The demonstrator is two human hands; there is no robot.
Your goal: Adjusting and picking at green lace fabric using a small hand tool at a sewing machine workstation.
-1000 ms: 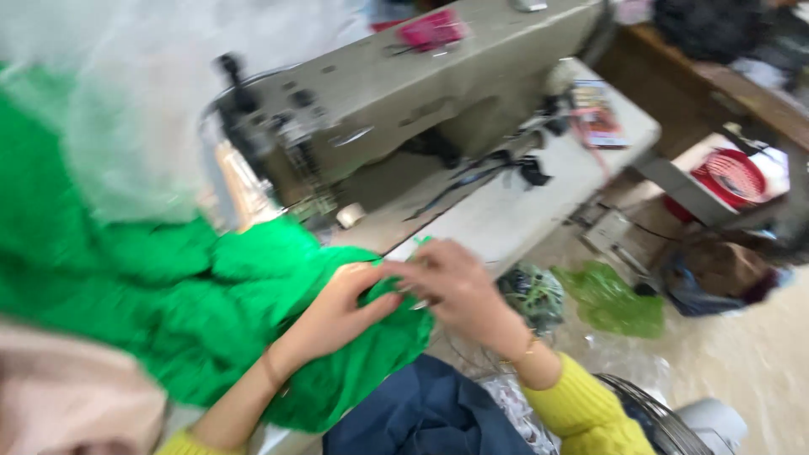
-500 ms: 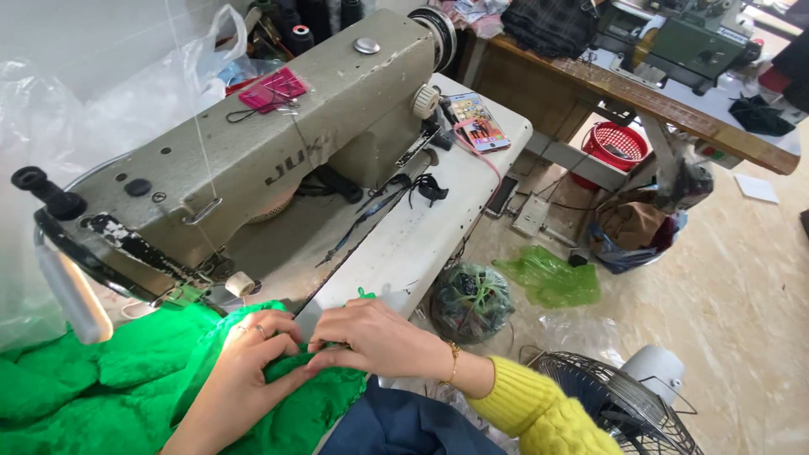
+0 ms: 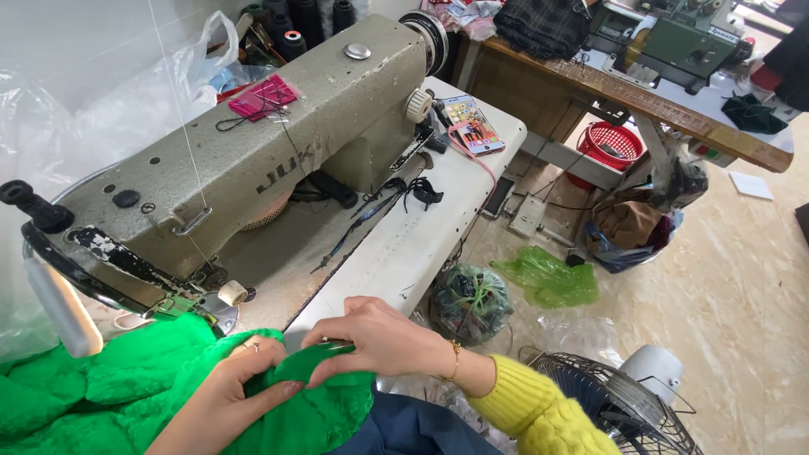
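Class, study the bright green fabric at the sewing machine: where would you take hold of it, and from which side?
Grip the green fabric at its folded near edge, where the left hand and right hand pinch it. Probably come from the operator's side: the sewing machine blocks the far side.

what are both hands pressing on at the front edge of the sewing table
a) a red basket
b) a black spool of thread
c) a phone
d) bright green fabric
d: the left hand and right hand both rest on the bright green fabric beside the sewing machine.
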